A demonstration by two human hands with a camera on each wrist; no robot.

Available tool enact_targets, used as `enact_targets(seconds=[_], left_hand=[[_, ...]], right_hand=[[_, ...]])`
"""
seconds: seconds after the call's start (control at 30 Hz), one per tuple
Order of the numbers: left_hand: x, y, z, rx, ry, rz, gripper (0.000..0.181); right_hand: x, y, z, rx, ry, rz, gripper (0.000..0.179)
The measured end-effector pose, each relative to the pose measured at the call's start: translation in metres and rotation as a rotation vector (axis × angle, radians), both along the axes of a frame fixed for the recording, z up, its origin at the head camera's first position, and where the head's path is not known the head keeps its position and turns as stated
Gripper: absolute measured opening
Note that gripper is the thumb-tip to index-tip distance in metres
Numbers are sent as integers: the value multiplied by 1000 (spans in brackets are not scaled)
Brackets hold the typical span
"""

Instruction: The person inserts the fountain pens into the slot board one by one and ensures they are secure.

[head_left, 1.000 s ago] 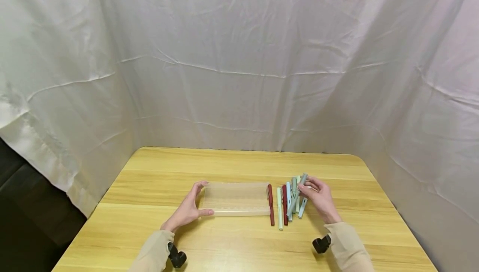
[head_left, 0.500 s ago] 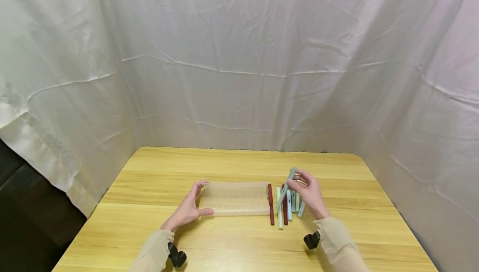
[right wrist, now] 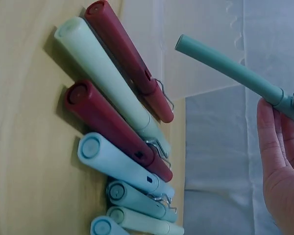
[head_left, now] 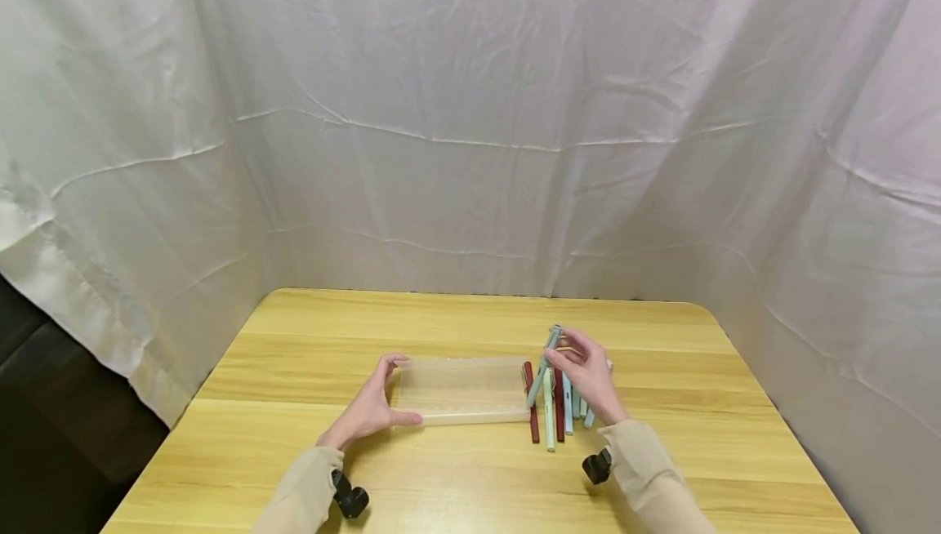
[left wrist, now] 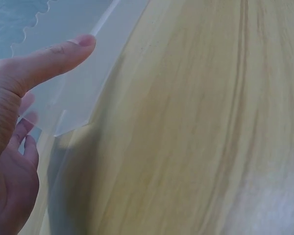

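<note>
In the head view my left hand (head_left: 370, 409) holds the left end of a frosted plastic tray (head_left: 465, 391), thumb at the front edge and fingers at the back. The left wrist view shows the thumb on the tray's wall (left wrist: 83, 88), near a scalloped edge. My right hand (head_left: 586, 372) pinches a capped grey-green pen (head_left: 544, 367) by its clip end, raised above the table and tilted, its free end toward the tray. Under and beside that hand lie a red pen (right wrist: 130, 56), a pale green pen (right wrist: 108, 78), a second red pen (right wrist: 112, 127) and a light blue pen (right wrist: 120, 161).
More pens lie in the row to the right, among them a teal pen (right wrist: 139, 199) and another pale green pen (right wrist: 144, 221), partly hidden by the right hand in the head view. The wooden table (head_left: 456, 485) is enclosed by a pale curtain (head_left: 470, 150).
My right hand has lifted the grey-green pen off the pile and carried it left, toward the tray's right end. The left hand and tray stay nearly in place.
</note>
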State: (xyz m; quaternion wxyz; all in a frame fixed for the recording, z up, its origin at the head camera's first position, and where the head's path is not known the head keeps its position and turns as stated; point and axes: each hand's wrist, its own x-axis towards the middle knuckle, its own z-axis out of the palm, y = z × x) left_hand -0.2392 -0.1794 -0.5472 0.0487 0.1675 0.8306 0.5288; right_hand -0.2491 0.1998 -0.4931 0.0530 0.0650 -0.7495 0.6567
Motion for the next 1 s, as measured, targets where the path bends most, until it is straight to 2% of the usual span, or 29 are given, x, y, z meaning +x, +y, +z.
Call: enact_targets(seconds=[0.23,0.53,1.0], left_hand=[[0,3,-4,8,51,15,101],[-1,5,-2,-67,72,11,103],[-3,5,-1,-81,61,3,102]], right_hand=[[-1,-5,-4,29,9,26,47],[0,-9,-1,40,27,30,48],[-4,-12,0,97,70,26,47]])
